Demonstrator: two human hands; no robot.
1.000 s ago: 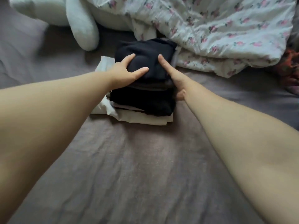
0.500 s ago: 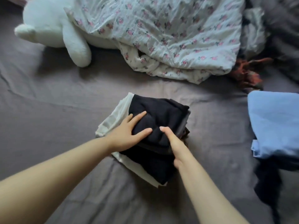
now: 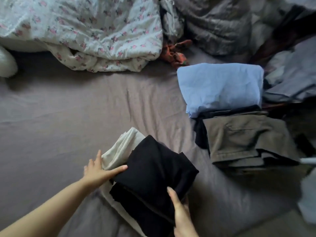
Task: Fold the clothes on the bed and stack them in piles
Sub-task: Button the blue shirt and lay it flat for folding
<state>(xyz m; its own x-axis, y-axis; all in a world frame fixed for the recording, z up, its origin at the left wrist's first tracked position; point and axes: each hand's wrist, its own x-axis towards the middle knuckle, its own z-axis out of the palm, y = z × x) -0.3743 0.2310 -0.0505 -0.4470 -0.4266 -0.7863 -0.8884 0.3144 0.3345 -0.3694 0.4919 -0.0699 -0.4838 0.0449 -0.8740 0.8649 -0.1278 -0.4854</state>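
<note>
A pile of folded clothes lies low in the middle of the grey bed sheet (image 3: 59,117): black garments (image 3: 153,175) on top of a folded cream garment (image 3: 119,151). My left hand (image 3: 97,170) rests flat against the pile's left side, fingers straight, thumb touching the black cloth. At the pile's near right edge my right hand (image 3: 179,211) holds the black garments, thumb on top and fingers tucked beneath. A second pile stands to the right: a folded light blue garment (image 3: 220,88) behind folded khaki trousers (image 3: 244,139) that lie on dark clothes.
A crumpled floral duvet (image 3: 89,31) fills the back left, with a white plush toy (image 3: 6,64) at the left edge. Grey bedding (image 3: 217,26), an orange-red cloth (image 3: 176,52) and loose dark clothes (image 3: 290,79) crowd the back right.
The view has swung right and pulled back, bringing the blue and khaki pile into sight. The black pile sits lower in view. My left hand slid off its top to its side.
</note>
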